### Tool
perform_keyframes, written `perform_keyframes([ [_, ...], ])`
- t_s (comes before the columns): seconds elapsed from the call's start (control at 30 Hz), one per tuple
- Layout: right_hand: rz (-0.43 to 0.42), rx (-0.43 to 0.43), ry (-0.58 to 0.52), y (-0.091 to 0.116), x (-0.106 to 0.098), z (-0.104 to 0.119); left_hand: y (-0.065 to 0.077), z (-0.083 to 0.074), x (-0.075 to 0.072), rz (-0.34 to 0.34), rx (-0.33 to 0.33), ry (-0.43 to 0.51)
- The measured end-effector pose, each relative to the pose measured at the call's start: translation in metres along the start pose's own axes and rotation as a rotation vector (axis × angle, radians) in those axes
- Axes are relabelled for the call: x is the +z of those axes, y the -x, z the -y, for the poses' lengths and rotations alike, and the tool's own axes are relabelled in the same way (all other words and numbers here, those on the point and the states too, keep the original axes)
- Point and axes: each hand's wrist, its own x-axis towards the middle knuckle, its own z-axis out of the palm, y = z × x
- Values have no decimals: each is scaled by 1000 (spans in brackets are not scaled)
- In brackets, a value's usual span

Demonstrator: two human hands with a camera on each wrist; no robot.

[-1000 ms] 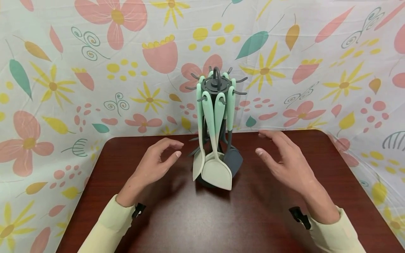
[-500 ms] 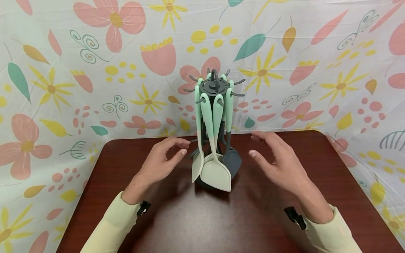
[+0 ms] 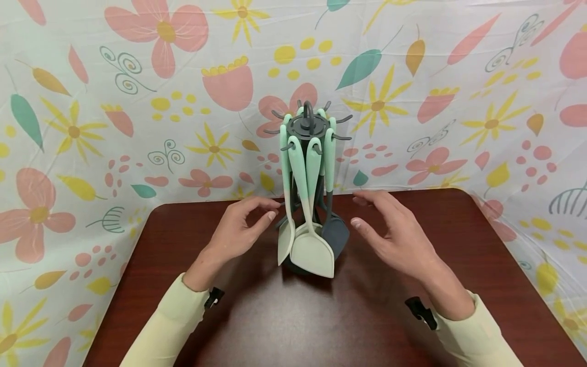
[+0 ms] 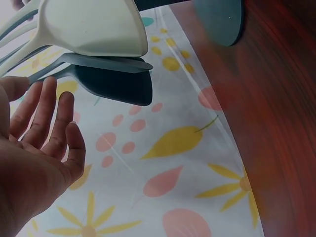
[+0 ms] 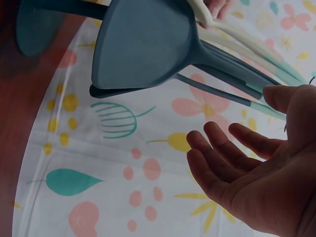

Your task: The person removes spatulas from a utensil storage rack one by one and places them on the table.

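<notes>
A dark grey rotating utensil stand (image 3: 308,126) carries several kitchen utensils hung from its hooks by mint-green handles. In front hangs a cream turner (image 3: 314,254), with another cream utensil (image 3: 286,239) on its left and a dark grey-blue turner (image 3: 336,233) on its right. My left hand (image 3: 238,227) is just left of the utensils, fingers loosely bent, holding nothing; whether its fingertips touch one I cannot tell. To the right, my right hand (image 3: 396,232) hovers apart from the dark turner (image 5: 148,44), its fingers relaxed and spread from the thumb.
The stand's round dark base (image 4: 219,19) rests on a reddish-brown wooden table (image 3: 293,326). Close behind the table's back edge hangs a floral cloth (image 3: 160,112). Black straps (image 3: 421,312) dangle at both cuffs.
Both hands have moved inward toward the utensil stand, the left one rightward and the right one leftward. The utensils hang as before, and the view has shifted slightly.
</notes>
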Motion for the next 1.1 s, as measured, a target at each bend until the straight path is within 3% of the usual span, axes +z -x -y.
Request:
perform_keyframes([
  [0.57,-46,-84,-53,-13,5,11,-8,-2,12,-21,42,27],
  [0.87,-68,-123,-83,-18,10,16,-12,-4,16,-60,57,37],
  [1.1,-71,-116,-99,-20,13,19,-16,-6,20,-94,59,95],
])
